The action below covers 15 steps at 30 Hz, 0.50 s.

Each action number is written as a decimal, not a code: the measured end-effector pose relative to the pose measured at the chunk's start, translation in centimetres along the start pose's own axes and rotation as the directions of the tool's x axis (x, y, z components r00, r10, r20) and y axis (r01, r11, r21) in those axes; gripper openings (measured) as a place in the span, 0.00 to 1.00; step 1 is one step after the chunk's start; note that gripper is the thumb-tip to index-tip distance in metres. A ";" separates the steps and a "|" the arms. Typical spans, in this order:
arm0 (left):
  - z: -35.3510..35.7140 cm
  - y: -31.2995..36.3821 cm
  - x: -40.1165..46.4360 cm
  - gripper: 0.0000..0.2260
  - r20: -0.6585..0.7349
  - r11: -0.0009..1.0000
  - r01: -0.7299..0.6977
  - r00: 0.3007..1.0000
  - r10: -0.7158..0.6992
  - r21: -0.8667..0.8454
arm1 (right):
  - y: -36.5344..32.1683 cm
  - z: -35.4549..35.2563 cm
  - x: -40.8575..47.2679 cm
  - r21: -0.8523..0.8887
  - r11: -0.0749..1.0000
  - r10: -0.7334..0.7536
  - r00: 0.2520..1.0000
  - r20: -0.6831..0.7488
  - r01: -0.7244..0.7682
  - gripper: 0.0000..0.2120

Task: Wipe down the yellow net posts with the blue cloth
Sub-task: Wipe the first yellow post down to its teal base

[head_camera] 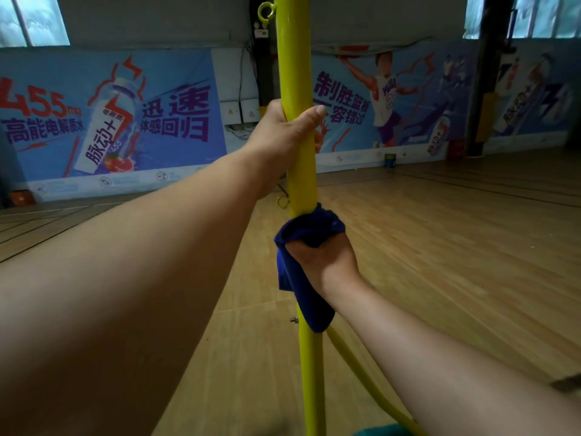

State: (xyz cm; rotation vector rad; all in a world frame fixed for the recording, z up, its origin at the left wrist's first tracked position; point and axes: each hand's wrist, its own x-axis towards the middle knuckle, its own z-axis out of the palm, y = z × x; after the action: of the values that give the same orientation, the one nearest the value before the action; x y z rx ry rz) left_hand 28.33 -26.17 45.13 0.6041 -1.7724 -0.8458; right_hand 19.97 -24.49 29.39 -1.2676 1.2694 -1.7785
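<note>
Our right hand (320,256) clamps the blue cloth (303,269) around the yellow net post (297,73), fingers curled behind the post and hidden by the cloth, with a loose tail of cloth hanging down the near side. Our left hand (284,136) grips the bare post higher up, thumb wrapped across the front, steadying it.

Step, as we read it: mid-wipe on the middle stretch of the post. Next move calls for sliding the cloth along the post while the left hand holds it still. Going up, the left hand is directly in the path and has to shift.

Obstacles on the post itself: a small hook (283,201) sticks out on the left just above the cloth, a bolt (294,320) on the left just below it, and a ring eyelet (266,11) near the top. Cloth could snag on any of these. A curved yellow brace (361,366) branches off to the right below the cloth.

Behind the post: blue ad banners (110,121) on the wall, a small can (390,160) on the wood floor (456,247).
</note>
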 end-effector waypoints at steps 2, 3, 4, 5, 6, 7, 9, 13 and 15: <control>0.0 0.1 0.0 0.14 0.003 1.000 -0.005 1.000 0.005 -0.011 | 0.4 -0.3 -0.7 -0.027 0.999 0.038 0.999 -0.007 -0.038 0.12; 0.0 0.1 0.0 0.13 0.006 1.000 -0.005 1.000 0.005 -0.017 | 0.7 -0.4 -1.1 -0.025 0.999 0.047 0.999 0.002 -0.046 0.11; 0.0 0.2 -0.1 0.13 0.008 1.000 -0.004 1.000 0.004 -0.021 | 1.0 -0.5 -1.3 -0.010 0.999 0.041 0.999 0.017 -0.041 0.11; 0.1 0.2 0.0 0.14 0.008 1.000 -0.003 1.000 0.003 -0.030 | 1.2 -0.5 -1.6 0.005 0.999 0.045 0.999 0.025 -0.045 0.10; 0.1 0.1 -0.1 0.14 0.005 0.999 0.000 1.000 0.000 -0.035 | 1.5 -0.5 -1.8 0.034 0.998 0.050 0.998 0.030 -0.051 0.10; 0.2 0.2 -0.2 0.15 0.001 0.999 0.000 1.000 0.000 -0.039 | 1.5 -0.5 -1.8 0.068 0.996 0.051 0.998 0.036 -0.054 0.10; 0.2 0.2 -0.3 0.17 -0.005 0.999 0.002 1.000 -0.002 -0.040 | 1.7 -0.6 -1.8 0.124 0.990 0.062 0.996 0.059 -0.069 0.09; 0.2 -0.1 -0.8 0.14 -0.008 0.999 0.013 1.000 -0.013 -0.036 | 1.4 -1.3 -1.9 0.188 0.979 0.055 0.992 0.114 -0.076 0.11; 0.4 -0.2 -1.0 0.12 -0.014 0.998 0.038 0.999 -0.039 -0.050 | 0.7 -1.4 -1.4 0.141 0.989 0.021 0.993 0.115 -0.038 0.12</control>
State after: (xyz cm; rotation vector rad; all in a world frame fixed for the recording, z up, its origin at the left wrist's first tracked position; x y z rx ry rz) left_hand 28.28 -25.49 44.29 0.6124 -1.7260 -0.9073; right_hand 19.17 -23.05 28.10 -1.2435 1.0733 -1.7190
